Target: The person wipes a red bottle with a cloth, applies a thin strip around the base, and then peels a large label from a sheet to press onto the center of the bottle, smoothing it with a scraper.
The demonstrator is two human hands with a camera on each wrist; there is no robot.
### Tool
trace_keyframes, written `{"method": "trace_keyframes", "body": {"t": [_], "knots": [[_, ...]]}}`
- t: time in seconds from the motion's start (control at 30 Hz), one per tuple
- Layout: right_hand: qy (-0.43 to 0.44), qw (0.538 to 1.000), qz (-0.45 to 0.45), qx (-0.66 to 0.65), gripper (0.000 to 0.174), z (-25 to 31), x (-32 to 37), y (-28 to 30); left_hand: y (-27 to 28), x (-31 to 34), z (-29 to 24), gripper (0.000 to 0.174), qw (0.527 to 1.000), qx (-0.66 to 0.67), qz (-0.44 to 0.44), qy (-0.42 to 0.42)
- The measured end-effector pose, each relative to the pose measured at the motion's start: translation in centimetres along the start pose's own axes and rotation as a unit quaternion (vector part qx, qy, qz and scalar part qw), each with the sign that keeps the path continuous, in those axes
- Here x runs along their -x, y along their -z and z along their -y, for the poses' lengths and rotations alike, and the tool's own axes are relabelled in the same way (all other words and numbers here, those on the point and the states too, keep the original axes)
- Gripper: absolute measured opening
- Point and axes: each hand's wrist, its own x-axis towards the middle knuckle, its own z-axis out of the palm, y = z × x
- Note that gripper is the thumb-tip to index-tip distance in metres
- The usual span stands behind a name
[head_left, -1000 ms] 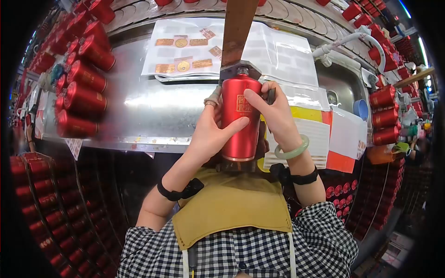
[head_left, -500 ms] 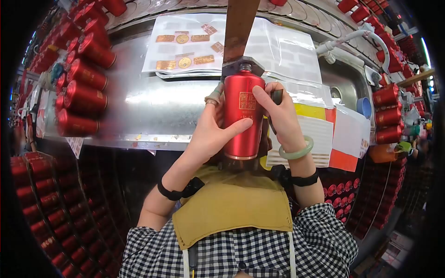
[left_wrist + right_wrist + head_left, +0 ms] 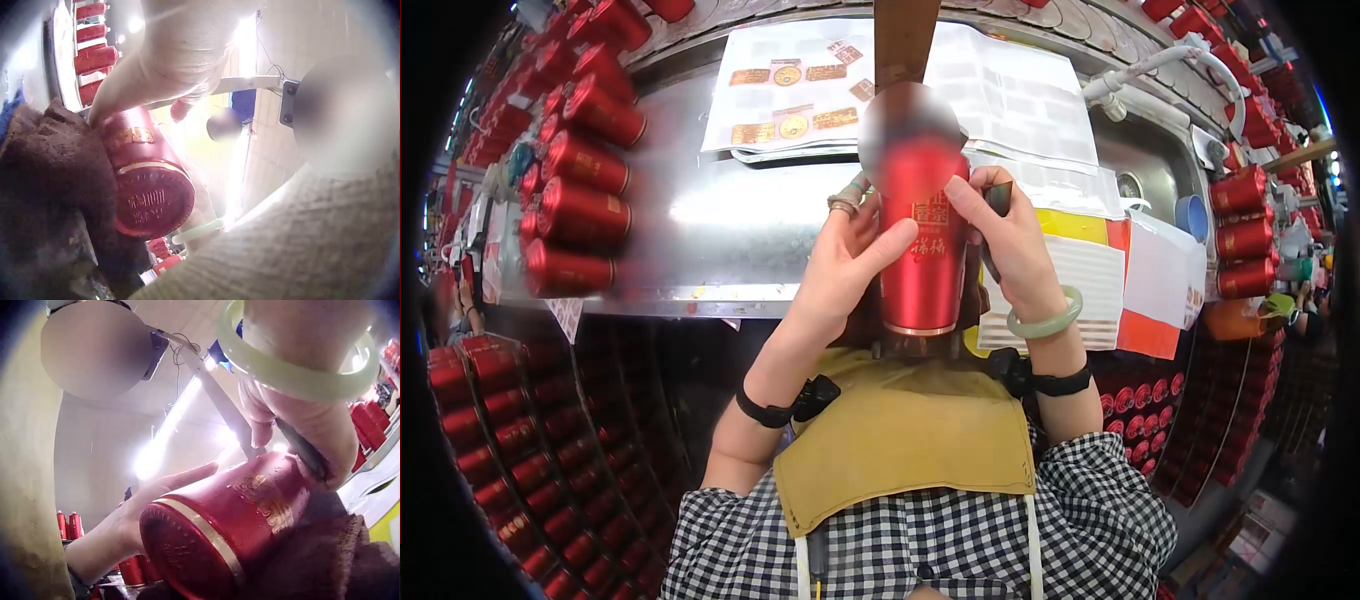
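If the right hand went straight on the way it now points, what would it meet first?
Most likely the bottle: the right hand points forward and inward at its upper part. It may already touch it; depth is unclear there.

The person wears a black-and-white checked shirt under a mustard-yellow apron bib with stitched edges and white straps. Black wristbands carry small dark units, and a smooth, pale green bangle circles the wrist of the right hand (rather jade-like in colour). Drab bands ring a finger of the left hand.
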Motion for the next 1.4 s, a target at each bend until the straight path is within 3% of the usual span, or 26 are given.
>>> {"method": "trace_keyframes", "body": {"t": [0.13, 0.77, 0.87, 0.93, 0.97, 1.13, 1.2, 1.4], "knots": [[0.027, 0.999, 0.014, 0.012, 0.032, -0.5, 0.1, -0.3, -0.4, 0.2, 0.2, 0.094, 0.996, -0.086, 0.008, -0.014], [0.023, 1.0, 0.015, 0.013, 0.034, -0.2, 0.3, -0.4, -0.5, 0.2, 0.5, 0.093, 0.995, -0.098, 0.008, -0.035], [0.026, 0.999, 0.029, 0.036, 0.025, -0.1, 0.6, 0.0, -0.5, 0.5, 0.1, 0.086, 0.997, -0.078, 0.01, -0.025], [0.051, 0.996, 0.047, -0.049, 0.02, -0.1, 0.8, 1.3, -0.1, 0.1, 0.0, 0.077, 0.999, 0.041, 0.0, 0.02], [0.084, 0.995, 0.049, -0.017, 0.024, -0.2, 0.9, 1.9, 0.2, 0.0, 0.4, 0.071, 0.998, 0.053, 0.005, 0.018], [0.13, 0.989, -0.009, 0.071, 0.02, 1.5, 6.0, 1.2, -0.1, 0.1, 0.5, 0.076, 1.0, -0.01, 0.02, -0.009], [0.143, 0.974, 0.008, 0.178, 0.019, 1.4, 7.7, 0.1, -0.2, 0.2, 0.3, 0.077, 1.0, -0.021, 0.019, -0.006], [0.202, 0.956, 0.004, 0.212, 0.023, -1.7, 7.4, -0.5, -0.1, 0.3, 0.2, 0.079, 0.999, -0.032, 0.021, -0.003]]}}
